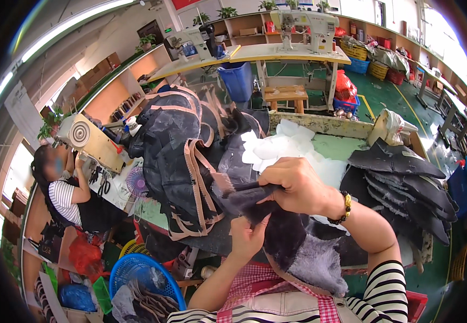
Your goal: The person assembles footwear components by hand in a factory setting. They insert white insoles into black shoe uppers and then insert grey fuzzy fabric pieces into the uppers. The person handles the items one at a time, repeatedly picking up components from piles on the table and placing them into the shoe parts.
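Between my two hands is a dark, fleece-lined fabric piece [282,237] with a tan edge strip, its grey fluffy side hanging down over my apron. My right hand [295,188], with a beaded bracelet at the wrist, pinches the upper edge of it. Lower and to the left, my left hand [247,234] grips the same piece between thumb and fingers. Just beyond my hands lies a big heap of dark pieces with tan strips [174,156]. White rounded pads [279,145] are piled behind my right hand. A stack of dark fleece-lined pieces [400,183] rests at the right.
At the left a person [69,188] works at a sewing machine [91,140]. A blue basket [147,269] with fabric pieces stands at lower left. Beyond the table are a blue bin [236,81], a wooden stool [286,94] and a bench [249,53] with sewing machines.
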